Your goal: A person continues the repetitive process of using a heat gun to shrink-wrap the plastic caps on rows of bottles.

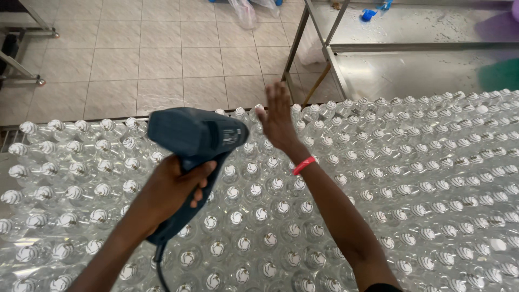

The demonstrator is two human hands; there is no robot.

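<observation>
Beige tiled floor beyond. Steel shelving rack top right, scuffed shelves. Small blue item on upper shelf, possibly a cap, too small to tell. Metal frame legs top left.

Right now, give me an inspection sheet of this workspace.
Surface: hidden under packed rows of clear capped bottles.
Job's things: dark blue heat gun, nozzle facing away over the bottles.
Clutter: nothing seen on the bottles.
Hands: left hand shut on the gun's handle; right hand open, raised above the far rows, red wristband.
Cables: dark cord hanging from the gun's handle.
Surroundings: beige tiled floor; metal table beyond.
</observation>
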